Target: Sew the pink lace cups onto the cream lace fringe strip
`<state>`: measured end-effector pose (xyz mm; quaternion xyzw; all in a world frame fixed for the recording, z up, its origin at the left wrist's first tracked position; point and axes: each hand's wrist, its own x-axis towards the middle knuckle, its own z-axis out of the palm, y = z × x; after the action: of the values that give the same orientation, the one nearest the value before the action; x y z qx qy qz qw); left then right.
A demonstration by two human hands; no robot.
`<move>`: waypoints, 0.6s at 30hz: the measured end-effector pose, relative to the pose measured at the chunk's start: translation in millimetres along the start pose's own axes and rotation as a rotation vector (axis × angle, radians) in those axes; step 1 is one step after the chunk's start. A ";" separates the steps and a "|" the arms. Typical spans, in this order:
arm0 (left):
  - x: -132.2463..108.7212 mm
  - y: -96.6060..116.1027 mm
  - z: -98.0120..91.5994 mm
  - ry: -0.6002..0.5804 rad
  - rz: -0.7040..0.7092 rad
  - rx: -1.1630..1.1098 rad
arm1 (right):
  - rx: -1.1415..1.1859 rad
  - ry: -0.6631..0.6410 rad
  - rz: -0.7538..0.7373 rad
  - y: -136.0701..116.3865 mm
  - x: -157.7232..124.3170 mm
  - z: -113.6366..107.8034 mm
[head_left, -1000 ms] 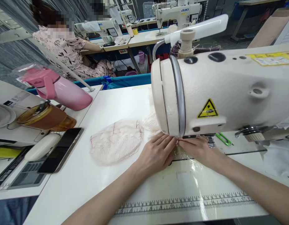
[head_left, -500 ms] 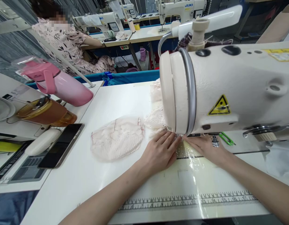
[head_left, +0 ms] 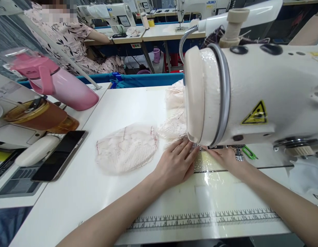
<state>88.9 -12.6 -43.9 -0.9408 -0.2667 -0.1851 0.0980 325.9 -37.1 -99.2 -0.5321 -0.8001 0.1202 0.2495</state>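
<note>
My left hand (head_left: 177,160) lies palm down with fingers stretched out on the edge of a sheer, pale pink gathered fabric (head_left: 174,123), just left of the sewing machine's (head_left: 251,85) needle area. From the other side my right hand (head_left: 227,158) reaches in under the machine head, fingers extended toward the left fingertips. Its fingertips are partly hidden by the head, as is the needle. A second sheer pink piece (head_left: 126,147) with red stitch lines rests flat on the white table (head_left: 102,199), left of my left hand.
Green thread snips (head_left: 249,152) lie behind my right wrist. A printed ruler (head_left: 200,221) runs along the front edge. At left are a phone (head_left: 59,156), an amber cup (head_left: 37,115) and a pink bottle (head_left: 63,85). Another person (head_left: 63,41) sits beyond, near other machines.
The view has shifted a little, so the machine head appears farther right and the left-side items farther left. Both hands stay at the fabric with almost the same pose.
</note>
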 end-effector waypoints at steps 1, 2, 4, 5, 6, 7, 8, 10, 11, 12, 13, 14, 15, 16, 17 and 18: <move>0.3 0.0 0.3 -0.002 -0.008 -0.003 | -0.001 0.000 0.004 0.9 1.3 -0.1; 0.6 0.2 0.5 -0.001 -0.012 -0.006 | -0.003 -0.001 0.011 0.8 2.7 -0.9; 1.3 1.1 1.1 0.025 0.003 -0.006 | -0.019 0.012 0.026 -2.5 4.7 -4.5; 1.4 1.7 1.4 0.045 0.023 -0.003 | -0.033 0.024 0.026 -5.4 5.4 -7.0; 1.3 2.4 1.8 0.064 0.045 0.000 | -0.051 0.035 0.017 -9.0 6.0 -9.7; 0.9 3.0 2.2 0.077 0.065 0.002 | -0.068 0.043 -0.003 -12.9 6.5 -12.4; 0.4 3.5 2.5 0.085 0.078 0.003 | -0.077 0.048 -0.016 -16.9 7.0 -15.0; -0.9 4.0 3.1 0.079 0.074 0.005 | -0.118 0.063 -0.053 -24.2 7.8 -19.1; -1.4 3.8 3.3 0.064 0.058 0.002 | -0.151 0.072 -0.073 -27.4 7.9 -20.6; -1.8 3.5 3.5 0.045 0.038 -0.004 | -0.195 0.082 -0.093 -30.0 7.8 -21.8; -1.8 3.0 3.5 0.023 0.019 -0.015 | -0.240 0.093 -0.113 -32.3 7.6 -22.7; -1.6 2.4 3.5 0.003 0.002 -0.028 | -0.280 0.102 -0.128 -34.2 7.3 -23.5; -1.3 1.8 3.3 -0.015 -0.013 -0.041 | -0.308 0.106 -0.134 -35.7 7.0 -24.2; -0.7 1.2 3.1 -0.029 -0.022 -0.053 | -0.325 0.108 -0.135 -36.9 6.8 -24.9; -0.2 0.6 2.7 -0.036 -0.024 -0.061 | -0.335 0.110 -0.134 -37.9 6.8 -25.6; 0.4 0.2 2.3 -0.039 -0.025 -0.066 | -0.340 0.113 -0.135 -38.5 6.9 -26.1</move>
<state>90.0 -11.9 -45.8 -0.9435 -0.2739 -0.1765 0.0595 307.0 -48.3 -57.6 -0.5175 -0.8276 -0.0639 0.2079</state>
